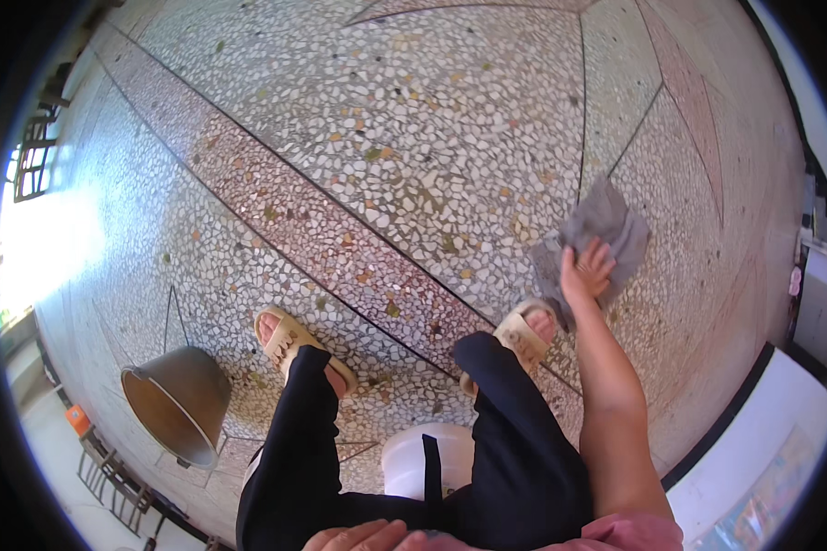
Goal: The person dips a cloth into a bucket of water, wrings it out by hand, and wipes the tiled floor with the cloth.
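Note:
My right hand [589, 271] lies with its fingers spread on a crumpled grey cloth [617, 227], which rests on the speckled terrazzo floor [413, 138] just beyond my right sandal [529, 330]. The palm presses on the cloth; it is not gripped. At the bottom edge, my left hand [365, 537] rests near my lap, its fingers close together and partly cut off by the frame. Whether it holds anything cannot be seen. Below my lap, between my legs, a white plastic bucket [403, 458] is partly hidden by my dark trousers.
A dark bucket [210, 392] with a wire handle stands left of my left sandal [286, 337]. Wooden chairs [34, 155] line the far left, with more at the lower left. A white panel with a dark edge [751, 427] is at the lower right. Bright light reflects off the floor at left.

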`<state>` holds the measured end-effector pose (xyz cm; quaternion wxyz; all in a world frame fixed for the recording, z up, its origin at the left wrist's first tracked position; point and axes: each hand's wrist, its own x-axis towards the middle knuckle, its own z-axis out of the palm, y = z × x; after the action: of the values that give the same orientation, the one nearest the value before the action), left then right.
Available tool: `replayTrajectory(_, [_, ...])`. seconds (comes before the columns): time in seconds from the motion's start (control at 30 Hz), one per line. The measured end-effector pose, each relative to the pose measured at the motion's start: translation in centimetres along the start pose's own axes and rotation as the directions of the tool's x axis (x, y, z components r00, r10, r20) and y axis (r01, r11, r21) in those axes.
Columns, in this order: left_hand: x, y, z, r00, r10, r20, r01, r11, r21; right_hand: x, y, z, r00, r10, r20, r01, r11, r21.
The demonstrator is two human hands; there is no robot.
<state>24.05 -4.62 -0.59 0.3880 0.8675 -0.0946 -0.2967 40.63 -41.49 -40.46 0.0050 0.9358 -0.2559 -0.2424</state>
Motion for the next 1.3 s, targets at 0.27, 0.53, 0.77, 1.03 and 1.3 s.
replayTrajectory(0.27, [2.8,1.8,0.2,0.987,-0.14,0.083,0.132,0.987,0.096,-12.2,-9.7,3.0,0.438,-0.894,0.092,0.891,0.419,-0.172])
replayTrajectory(0.53, [5.5,2.5,0.1,0.952,-0.274,0.134,0.252,0.954,0.16,-12.6,-11.1,6.3,-0.027,-0.999,0.043,0.997,-0.029,-0.065])
replayTrajectory(0.77, [5.9,2.3,-0.1,0.951,-0.268,0.154,0.248,0.959,0.138,1.3,-5.1,-2.5,0.732,-0.665,-0.152,0.608,0.737,-0.295])
replayTrajectory(1.03, [3.4,1.0,0.3,0.982,-0.137,0.132,0.127,0.988,0.084,3.8,-3.0,-2.7,0.965,-0.161,-0.208,0.156,0.987,-0.04])
replayTrajectory(1.3, [2.9,0.7,0.2,0.989,-0.12,0.09,0.115,0.992,0.049,-12.0,-9.8,4.0,0.521,-0.848,0.099,0.85,0.505,-0.15])
